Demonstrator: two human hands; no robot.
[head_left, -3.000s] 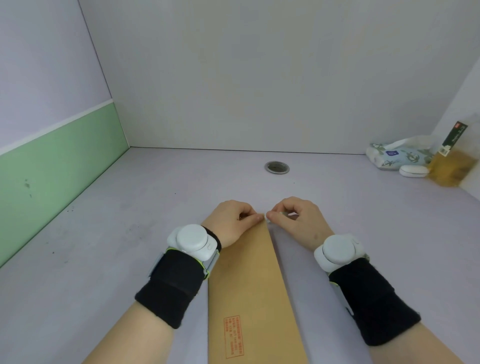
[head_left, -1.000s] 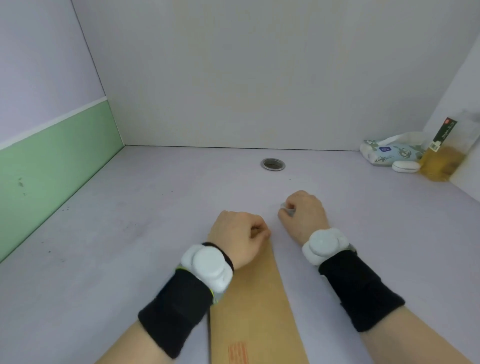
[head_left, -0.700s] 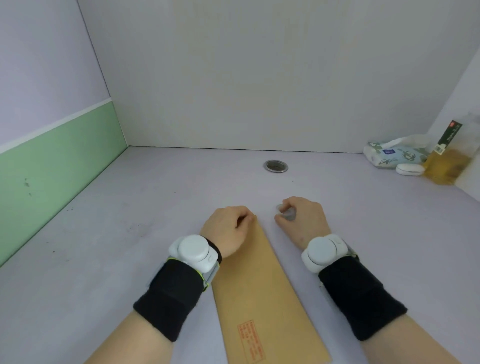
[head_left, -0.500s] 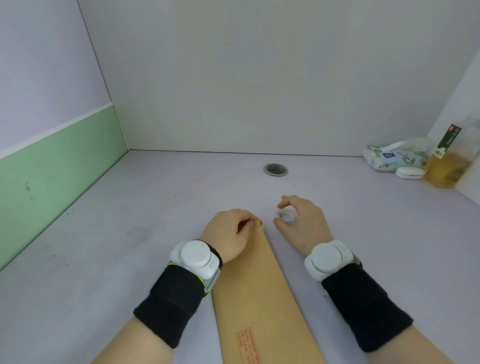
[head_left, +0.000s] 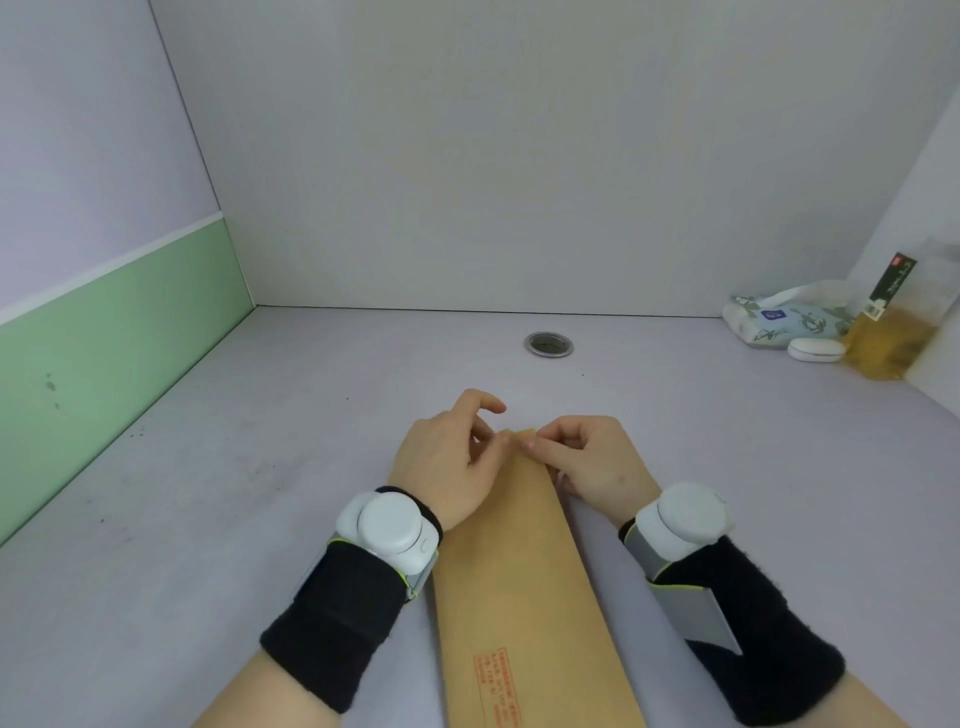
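Envelope (head_left: 514, 571): brown, flat on table (head_left: 208, 519), long axis running near to far, red print near its near end. Far end sits between both hands, small flap raised there. Left hand (head_left: 452, 457) pinches far end from left, forefinger lifted and curled. Right hand (head_left: 592, 462) pinches flap from right, thumb against forefinger. Black wristbands (head_left: 337, 623) on both arms. Far right corner: tissue pack (head_left: 779, 322), white case (head_left: 815, 349), yellow bag (head_left: 883, 343). Metal ring (head_left: 549, 344) far centre.
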